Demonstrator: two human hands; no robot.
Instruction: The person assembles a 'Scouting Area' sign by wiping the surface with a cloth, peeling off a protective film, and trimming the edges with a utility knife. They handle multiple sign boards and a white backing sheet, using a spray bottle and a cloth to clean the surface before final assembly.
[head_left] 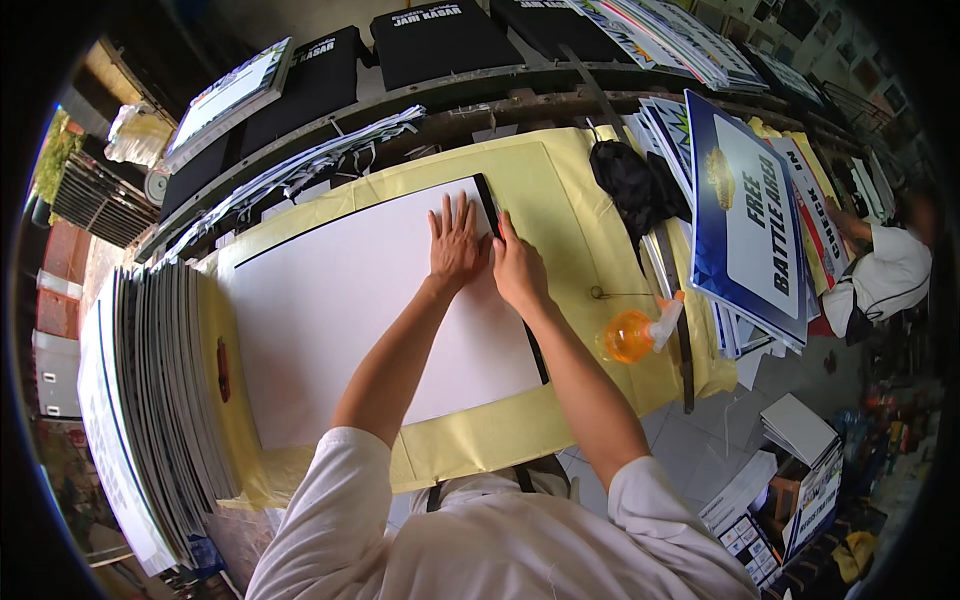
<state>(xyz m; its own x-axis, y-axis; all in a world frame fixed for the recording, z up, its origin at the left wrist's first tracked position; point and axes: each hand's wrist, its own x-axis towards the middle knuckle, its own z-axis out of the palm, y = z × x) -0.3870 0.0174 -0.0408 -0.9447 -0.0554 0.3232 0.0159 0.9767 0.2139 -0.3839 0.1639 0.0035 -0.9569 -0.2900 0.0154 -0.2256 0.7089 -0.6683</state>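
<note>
I see the left hand (457,242), fingers slightly apart, on white board (345,335); right hand (521,274), grip unclear, at its right edge.

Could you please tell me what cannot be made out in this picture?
Head view: whether the right hand grips anything; the hand hides it.
Head view: the palm of the left hand, hidden against the white sheet.
Head view: signs behind the blue-bordered sign, partly covered by it.
Head view: clutter at lower right, too small and dark.

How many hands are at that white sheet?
2: the left hand lies on the white sheet near its right edge; the right hand is beside it, at the black strip.
</note>
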